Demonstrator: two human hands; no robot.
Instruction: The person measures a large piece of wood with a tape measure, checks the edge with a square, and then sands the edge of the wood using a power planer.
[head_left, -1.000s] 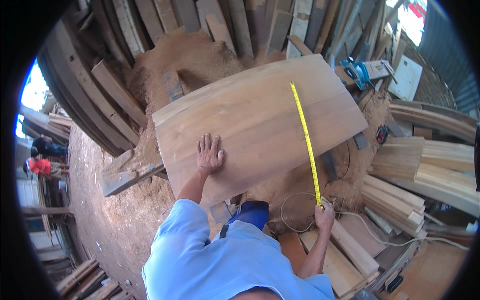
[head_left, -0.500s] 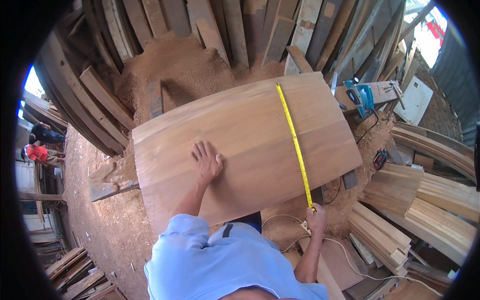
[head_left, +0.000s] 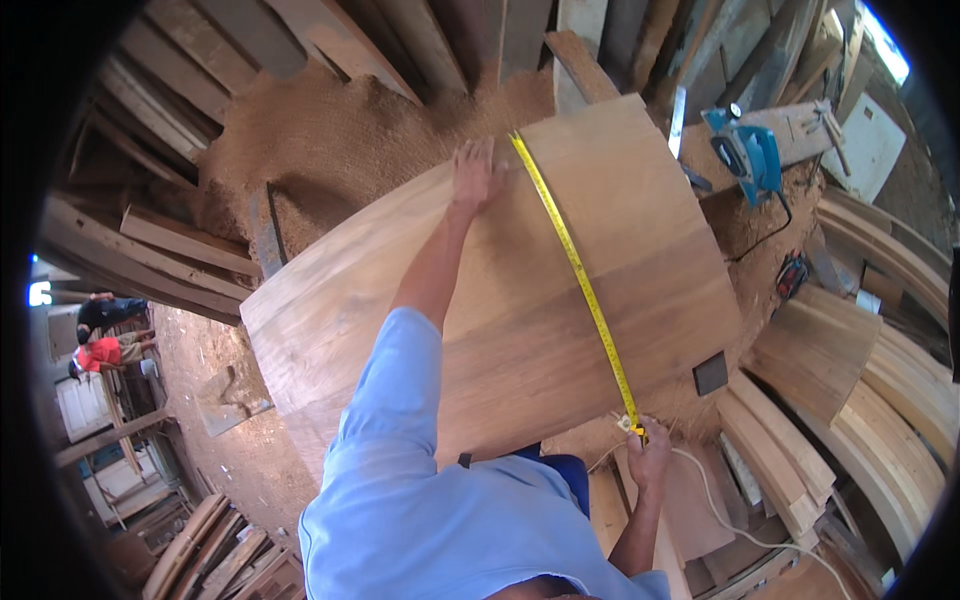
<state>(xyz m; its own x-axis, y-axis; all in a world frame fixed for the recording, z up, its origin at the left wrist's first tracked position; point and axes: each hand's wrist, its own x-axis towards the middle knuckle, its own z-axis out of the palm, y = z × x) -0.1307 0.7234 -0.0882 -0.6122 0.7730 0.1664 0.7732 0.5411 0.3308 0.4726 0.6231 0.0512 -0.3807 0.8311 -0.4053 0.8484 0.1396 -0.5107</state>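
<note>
A broad wooden panel (head_left: 400, 330) lies in front of me, its far edge against sawdust. Across its right half runs the yellow blade of a tape measure (head_left: 572, 262), from the far edge to just past the near one. My right hand (head_left: 650, 458) is closed around the tape's case, off the near edge. My left hand (head_left: 477, 178) rests at the panel's far edge, just left of the blade's end. Its fingers are stretched out and it holds nothing; a small gap separates it from the tape.
A teal electric planer (head_left: 745, 150) stands on a timber at the far right. Sawn boards (head_left: 790, 450) are stacked at right, beside a pale cord (head_left: 705, 490). Planks (head_left: 420, 45) lean behind a sawdust heap (head_left: 320, 140). Two people (head_left: 105, 335) are far left.
My left hand has slid from the middle of the panel up to its far edge, close to the tape's end. The right hand keeps hold of the tape measure. The view has shifted.
</note>
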